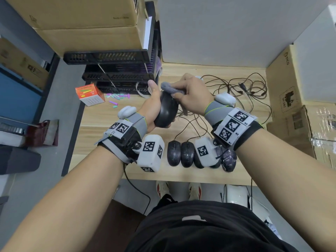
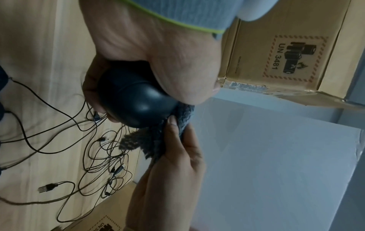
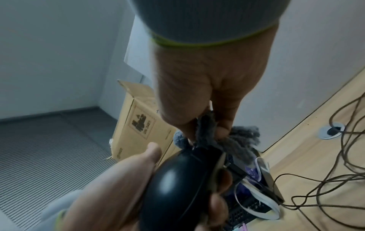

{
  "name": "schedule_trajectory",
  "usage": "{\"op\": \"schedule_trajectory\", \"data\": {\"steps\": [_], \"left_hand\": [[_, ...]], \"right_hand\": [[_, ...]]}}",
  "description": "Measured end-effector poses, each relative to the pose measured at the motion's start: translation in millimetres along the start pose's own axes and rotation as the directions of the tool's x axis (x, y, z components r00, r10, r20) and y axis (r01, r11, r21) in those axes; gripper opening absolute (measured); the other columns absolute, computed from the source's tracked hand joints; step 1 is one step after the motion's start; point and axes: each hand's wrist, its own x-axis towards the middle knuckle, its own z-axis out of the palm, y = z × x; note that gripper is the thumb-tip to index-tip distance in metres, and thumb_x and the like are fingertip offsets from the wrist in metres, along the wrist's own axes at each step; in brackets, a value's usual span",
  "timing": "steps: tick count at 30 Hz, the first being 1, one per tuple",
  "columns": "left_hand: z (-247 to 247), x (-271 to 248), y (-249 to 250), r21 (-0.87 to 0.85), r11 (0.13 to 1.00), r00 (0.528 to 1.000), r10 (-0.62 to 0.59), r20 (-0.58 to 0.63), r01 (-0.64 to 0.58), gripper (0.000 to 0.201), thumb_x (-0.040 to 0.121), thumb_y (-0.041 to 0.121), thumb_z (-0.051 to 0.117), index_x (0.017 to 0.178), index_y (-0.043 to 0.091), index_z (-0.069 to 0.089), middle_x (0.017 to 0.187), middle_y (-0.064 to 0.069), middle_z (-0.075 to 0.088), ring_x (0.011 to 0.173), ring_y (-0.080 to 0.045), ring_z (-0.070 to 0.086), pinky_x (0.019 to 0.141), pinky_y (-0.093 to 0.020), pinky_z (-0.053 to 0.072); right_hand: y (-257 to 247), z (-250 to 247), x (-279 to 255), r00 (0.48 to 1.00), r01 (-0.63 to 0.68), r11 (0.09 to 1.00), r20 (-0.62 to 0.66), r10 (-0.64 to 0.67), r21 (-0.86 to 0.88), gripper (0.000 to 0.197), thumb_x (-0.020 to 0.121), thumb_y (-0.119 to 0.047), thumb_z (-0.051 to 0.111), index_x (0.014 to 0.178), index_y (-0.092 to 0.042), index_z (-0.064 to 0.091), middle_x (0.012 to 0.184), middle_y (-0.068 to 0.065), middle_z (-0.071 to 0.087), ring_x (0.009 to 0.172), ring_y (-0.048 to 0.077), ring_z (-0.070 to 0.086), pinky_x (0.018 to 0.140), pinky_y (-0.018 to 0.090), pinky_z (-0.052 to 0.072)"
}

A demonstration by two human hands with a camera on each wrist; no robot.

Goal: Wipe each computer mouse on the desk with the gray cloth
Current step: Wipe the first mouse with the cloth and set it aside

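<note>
Mouse lifted for wiping
Left hand [image 1: 151, 106] curled round the black mouse [image 1: 167, 110] above the desk; right hand [image 1: 190, 95] pinches the gray cloth [image 1: 171, 89] against its front

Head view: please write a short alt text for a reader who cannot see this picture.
Above a wooden desk, the left hand holds up a black mouse while the right hand presses a gray cloth on its front end. Below, more black mice lie in a row, their cables tangled behind.

Pale wall [image 1: 227, 30], wooden desk [image 1: 101, 120], cardboard boxes [image 1: 81, 19], perhaps grey flooring [image 1: 54, 106].
</note>
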Motion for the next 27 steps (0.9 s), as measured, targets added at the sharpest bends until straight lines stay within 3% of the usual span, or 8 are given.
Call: {"op": "schedule_trajectory", "data": {"steps": [5, 8, 10, 13, 15, 18, 22, 27], "left_hand": [[-2.7, -2.7, 5.9, -0.138, 0.99, 0.999, -0.022, 0.042, 0.028, 0.1, 0.085, 0.082, -0.01, 0.106, 0.009, 0.056, 0.059, -0.009, 0.057, 0.043, -0.016, 0.053, 0.051, -0.019, 0.042], [0.9, -1.9, 0.8, -0.086, 0.996, 1.0, -0.025, 0.016, 0.026, 0.098, 0.086, 0.082, -0.008, 0.098, 0.013, 0.06, 0.07, -0.012, 0.053, 0.055, -0.02, 0.052, 0.055, -0.024, 0.044], [2.5, 0.1, 1.9, -0.076, 0.997, 1.0, -0.027, 0.002, 0.027, 0.099, 0.086, 0.083, -0.006, 0.098, 0.013, 0.063, 0.071, -0.012, 0.056, 0.053, -0.021, 0.055, 0.053, -0.024, 0.047], [-7.5, 10.4, 5.7, -0.153, 0.988, 0.997, -0.017, -0.073, 0.006, 0.099, 0.089, 0.081, -0.001, 0.088, 0.007, 0.066, 0.07, -0.013, 0.067, 0.056, -0.023, 0.064, 0.05, -0.023, 0.05], [-16.3, 14.4, 9.7, -0.209, 0.978, 0.989, -0.038, -0.144, 0.007, 0.096, 0.088, 0.085, 0.014, 0.102, 0.006, 0.066, 0.084, -0.015, 0.07, 0.072, -0.029, 0.069, 0.053, -0.031, 0.055], [-24.3, 15.7, 11.9, -0.208, 0.978, 0.985, -0.053, -0.163, 0.018, 0.099, 0.082, 0.088, 0.03, 0.128, 0.005, 0.061, 0.102, -0.019, 0.072, 0.075, -0.033, 0.071, 0.059, -0.039, 0.057], [-14.1, 12.9, 12.6, -0.188, 0.982, 0.983, -0.016, -0.185, -0.02, 0.071, 0.092, 0.076, 0.035, 0.115, 0.017, 0.067, 0.115, -0.012, 0.074, 0.1, -0.029, 0.073, 0.085, -0.046, 0.061], [-4.5, 12.0, 8.2, -0.144, 0.989, 0.98, -0.066, -0.185, 0.04, 0.086, 0.09, 0.083, 0.018, 0.13, 0.021, 0.062, 0.115, -0.01, 0.074, 0.101, -0.031, 0.072, 0.076, -0.054, 0.061]], "right_hand": [[-12.9, 3.0, -13.7, 0.985, 0.072, 0.987, 0.144, -0.093, 0.145, 0.028, 0.081, -0.007, 0.069, 0.102, -0.024, 0.076, 0.09, 0.01, 0.056, 0.074, 0.018, 0.057, 0.079, 0.023, 0.046], [-0.8, -0.9, -5.6, 0.998, -0.037, 0.998, 0.061, 0.034, 0.059, 0.015, 0.082, -0.009, 0.065, 0.089, -0.016, 0.077, 0.083, 0.015, 0.059, 0.083, 0.027, 0.061, 0.08, 0.028, 0.047], [-1.2, 1.5, -7.9, 0.999, -0.054, 0.998, 0.002, 0.054, 0.035, 0.021, 0.084, -0.013, 0.064, 0.096, -0.025, 0.077, 0.086, 0.009, 0.053, 0.087, 0.022, 0.058, 0.081, 0.03, 0.044], [-4.1, 4.2, -17.5, 0.981, -0.012, 0.968, 0.188, -0.036, 0.251, 0.031, 0.082, -0.004, 0.07, 0.1, -0.028, 0.075, 0.088, 0.006, 0.052, 0.069, 0.01, 0.06, 0.071, 0.02, 0.046], [3.9, 3.5, -20.4, 0.967, -0.089, 0.943, 0.253, 0.005, 0.32, 0.029, 0.079, 0.003, 0.072, 0.102, -0.014, 0.076, 0.081, -0.002, 0.056, 0.061, 0.001, 0.057, 0.063, 0.016, 0.044], [19.4, 2.0, -19.4, 0.963, -0.269, 0.826, 0.139, 0.231, 0.495, 0.023, 0.084, 0.006, 0.066, 0.101, -0.009, 0.071, 0.073, 0.002, 0.061, 0.052, 0.003, 0.056, 0.052, 0.021, 0.047], [18.7, 13.1, -15.6, 0.967, -0.239, 0.787, 0.062, 0.248, 0.569, 0.015, 0.089, -0.016, 0.066, 0.102, -0.01, 0.071, 0.086, 0.006, 0.071, 0.076, 0.014, 0.063, 0.078, 0.039, 0.055], [6.9, 21.2, -16.8, 0.977, -0.166, 0.797, -0.015, 0.214, 0.581, 0.019, 0.085, -0.027, 0.07, 0.1, -0.015, 0.074, 0.096, 0.006, 0.075, 0.087, 0.01, 0.065, 0.091, 0.045, 0.054]]}}
